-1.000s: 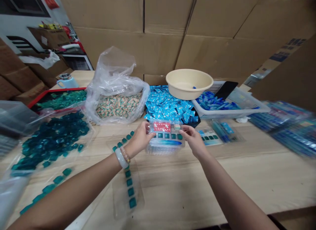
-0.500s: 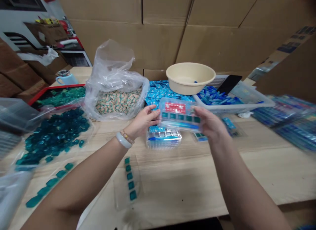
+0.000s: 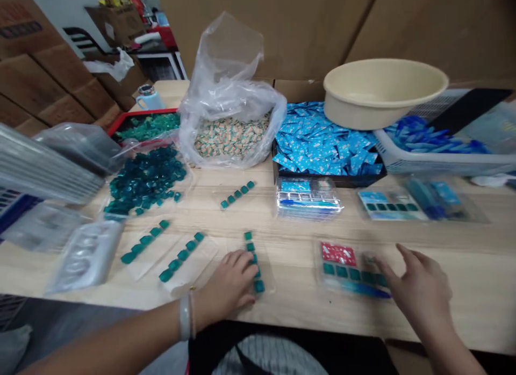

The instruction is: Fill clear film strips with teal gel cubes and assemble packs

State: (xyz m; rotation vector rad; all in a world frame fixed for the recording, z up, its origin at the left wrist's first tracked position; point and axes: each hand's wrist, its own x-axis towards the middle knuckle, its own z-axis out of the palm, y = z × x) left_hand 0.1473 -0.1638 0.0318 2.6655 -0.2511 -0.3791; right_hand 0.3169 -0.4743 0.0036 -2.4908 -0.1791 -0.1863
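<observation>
My left hand lies with its fingers over the left side of a clear plastic tray holding a column of teal square gems. To the right, my right hand hovers with fingers spread, its thumb and fingertips by the right end of a clear case. Inside that case are a red packet, a row of teal squares and a blue pen. Left of my left hand lie two more clear trays with teal gem rows. Motion blurs my right fingertips.
Behind stand loose teal gems, a plastic bag of small patterned pieces, a black box of blue packets, a cream basin and a white basket of blue pens. Stacked clear cases sit mid-table.
The clear case with the red packet, held up between both hands before, now rests on the table at front right. My left hand has come down to the gem tray. The view has shifted.
</observation>
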